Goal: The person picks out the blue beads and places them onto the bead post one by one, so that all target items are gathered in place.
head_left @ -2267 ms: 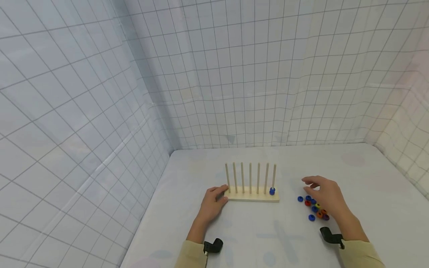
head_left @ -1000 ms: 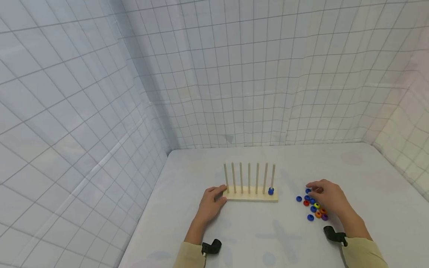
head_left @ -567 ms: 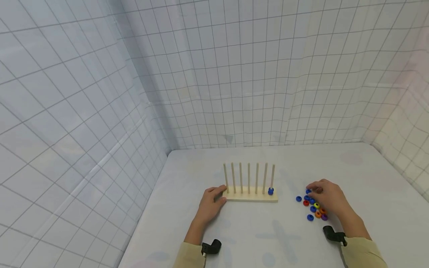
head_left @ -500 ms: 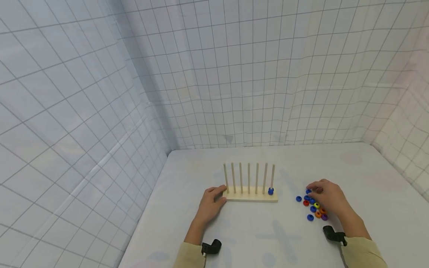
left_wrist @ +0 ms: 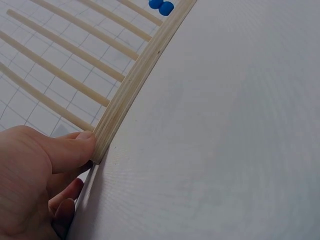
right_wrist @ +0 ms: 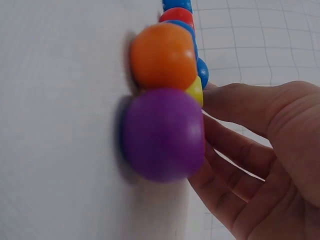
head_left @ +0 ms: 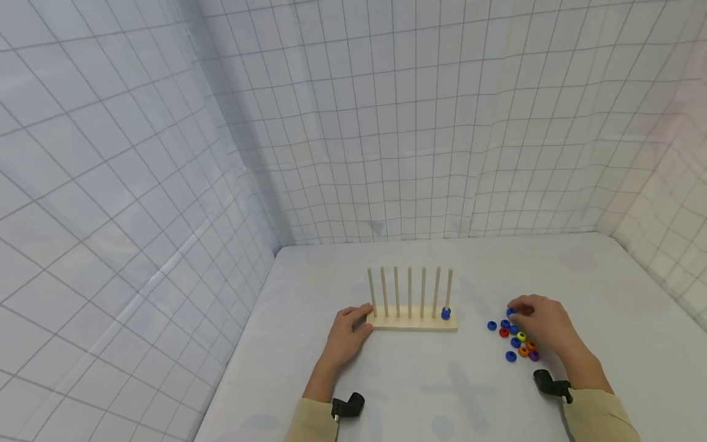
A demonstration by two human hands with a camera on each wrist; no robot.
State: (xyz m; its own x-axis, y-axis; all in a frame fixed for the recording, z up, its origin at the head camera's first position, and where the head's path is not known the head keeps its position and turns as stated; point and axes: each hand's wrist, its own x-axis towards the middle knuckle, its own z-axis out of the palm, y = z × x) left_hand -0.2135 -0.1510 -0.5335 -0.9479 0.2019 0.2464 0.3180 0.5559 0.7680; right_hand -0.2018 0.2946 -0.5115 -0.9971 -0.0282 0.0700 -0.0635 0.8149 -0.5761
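In the head view, my left hand (head_left: 345,337) grips the left end of a wooden peg rack (head_left: 411,325) with several upright pegs. The left wrist view has the thumb on the near side of the rack's base (left_wrist: 127,85). Two blue beads (head_left: 445,314) sit stacked on the rightmost peg. To the right, my right hand (head_left: 544,322) pinches a blue bead (head_left: 510,312) between thumb and forefinger, just behind a loose group of beads. The right wrist view shows a purple bead (right_wrist: 164,135) and an orange bead (right_wrist: 164,57) close by; there the pinched bead is hard to pick out.
Loose beads lie on the white table (head_left: 420,380): several blue, a red bead (head_left: 504,333), a yellow bead (head_left: 521,336), orange ones and the purple one. White grid-patterned curtains (head_left: 386,123) stand behind and at both sides of the table.
My right hand has come down to the far side of the beads and taken hold of a blue one, moving it very slightly. My left hand stays on the rack.
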